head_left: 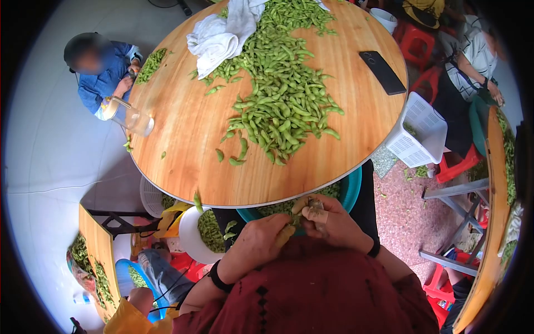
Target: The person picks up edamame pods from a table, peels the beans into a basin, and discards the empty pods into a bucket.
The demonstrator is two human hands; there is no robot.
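My left hand [258, 240] is closed, its fingers bent inward near the table's front edge; what they hold is hidden. Close beside it my right hand [334, 224] pinches what looks like a small green edamame pod [296, 220], partly covered by the fingers. Yellowish covers show on some fingertips, and a tan strip wraps a right finger. Under both hands sits a teal basin [351, 192] with green beans in it. Ahead, a long heap of edamame pods [283, 106] lies on the round wooden table [183, 139].
On the table are a white cloth [214, 44], a black phone [382, 72] and a clear jug [130, 117] at the left edge. A white basket [418, 131] stands right, a white bucket [192, 234] lower left. Other people sit around, one in blue [103, 75] handling pods.
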